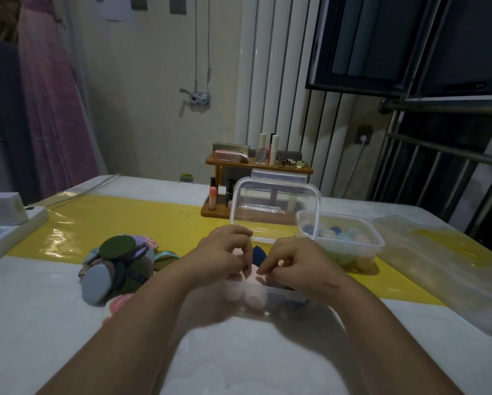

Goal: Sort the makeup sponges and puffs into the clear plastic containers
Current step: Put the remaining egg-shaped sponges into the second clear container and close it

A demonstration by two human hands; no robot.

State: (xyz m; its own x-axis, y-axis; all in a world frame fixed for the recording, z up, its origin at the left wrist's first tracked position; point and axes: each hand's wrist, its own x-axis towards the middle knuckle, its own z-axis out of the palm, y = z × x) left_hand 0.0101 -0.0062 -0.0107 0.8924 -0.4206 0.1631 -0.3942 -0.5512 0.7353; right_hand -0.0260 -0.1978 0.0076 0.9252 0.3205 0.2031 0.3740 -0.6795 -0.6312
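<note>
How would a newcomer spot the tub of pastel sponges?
Find the yellow strip across the table. Toward its right sits a clear tub. Unlike the neighbouring tub with the raised lid, it is lidless and full of pastel sponges.

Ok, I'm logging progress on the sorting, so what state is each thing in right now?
Near clear plastic container: open, holding pink egg-shaped sponges and a dark blue sponge.
Its clear lid: standing upright.
Far clear plastic container: uncovered, filled with pastel sponges.
Pile of round flat puffs: loose, not yet sorted.
Left hand: fingers curled on a pink sponge.
Right hand: pinching a pink sponge.
</note>
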